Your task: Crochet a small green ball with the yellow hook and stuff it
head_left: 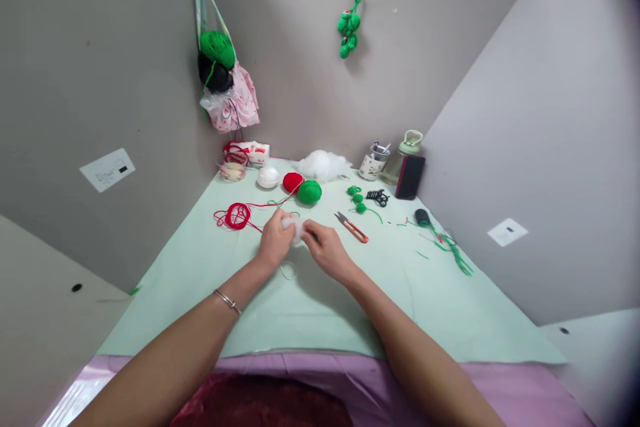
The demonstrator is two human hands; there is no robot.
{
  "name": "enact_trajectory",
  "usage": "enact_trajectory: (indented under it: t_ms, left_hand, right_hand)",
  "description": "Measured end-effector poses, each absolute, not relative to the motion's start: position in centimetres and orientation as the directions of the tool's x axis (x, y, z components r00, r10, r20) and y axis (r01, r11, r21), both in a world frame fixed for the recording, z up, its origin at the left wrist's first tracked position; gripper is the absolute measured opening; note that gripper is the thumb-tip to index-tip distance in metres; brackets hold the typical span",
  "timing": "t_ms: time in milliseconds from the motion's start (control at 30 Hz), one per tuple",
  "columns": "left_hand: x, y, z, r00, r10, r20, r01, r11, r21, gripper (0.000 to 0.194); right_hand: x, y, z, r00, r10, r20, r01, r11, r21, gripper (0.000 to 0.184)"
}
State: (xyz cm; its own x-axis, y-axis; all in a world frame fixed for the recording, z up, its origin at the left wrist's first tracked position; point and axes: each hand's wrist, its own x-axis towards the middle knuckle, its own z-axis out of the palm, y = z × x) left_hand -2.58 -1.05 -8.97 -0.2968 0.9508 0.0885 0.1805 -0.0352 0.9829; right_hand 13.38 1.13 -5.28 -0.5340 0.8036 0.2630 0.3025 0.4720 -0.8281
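Between my hands is a small tuft of white fiber stuffing [295, 229], held above the middle of the table. My left hand [276, 239] is closed around its left side; whether something else sits inside that fist is hidden. The fingers of my right hand [324, 245] pinch the tuft from the right. Red yarn [237, 216] lies in a loose coil to the left, and one strand runs toward my left hand. Just beyond my hands are a green yarn ball [309, 192], a red yarn ball [293, 182] and a white yarn ball [269, 177].
Orange thread snips [352, 227] lie right of my hands. Farther right are small green crocheted pieces [357, 199], black scissors [378, 197] and green yarn scraps [457, 255]. At the back stand a stuffing pile [324, 165], pen cup [374, 164], bottle [395, 159] and phone [410, 177].
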Motion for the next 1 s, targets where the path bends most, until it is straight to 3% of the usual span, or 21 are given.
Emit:
enact_trajectory:
  t_ms: [200,467,633,833,1000]
  left_hand:
    - [-1.9,-1.5,-8.8,-0.34,0.931,0.13,0.112,-0.097,0.989,0.039]
    - [-1.7,-2.5,-7.8,-0.124,0.99,0.067,-0.185,-0.089,0.979,0.032]
    - [-2.3,-2.2,-7.1,-0.023,1.0,0.014,-0.341,-0.022,0.94,0.05]
    - [-3.3,-2.0,-7.6,0.08,0.996,-0.05,-0.259,0.069,0.963,0.018]
    - [-3.5,-1.7,-8.2,0.06,0.995,-0.076,-0.124,0.083,0.989,0.027]
  right_hand:
    - [12.8,1.2,-5.2,-0.509,0.832,0.221,0.228,0.378,-0.897,0.024]
    - [13.5,2.3,-5.2,-0.375,0.9,0.222,0.263,0.333,-0.906,0.018]
    - [13.9,2.2,-4.7,-0.362,0.908,0.21,0.301,0.327,-0.896,0.013]
    - [14.5,2.4,-4.7,-0.469,0.874,0.126,0.305,0.294,-0.906,0.016]
    - [15.1,2.5,-4.4,-0.527,0.846,0.079,0.308,0.276,-0.911,0.016]
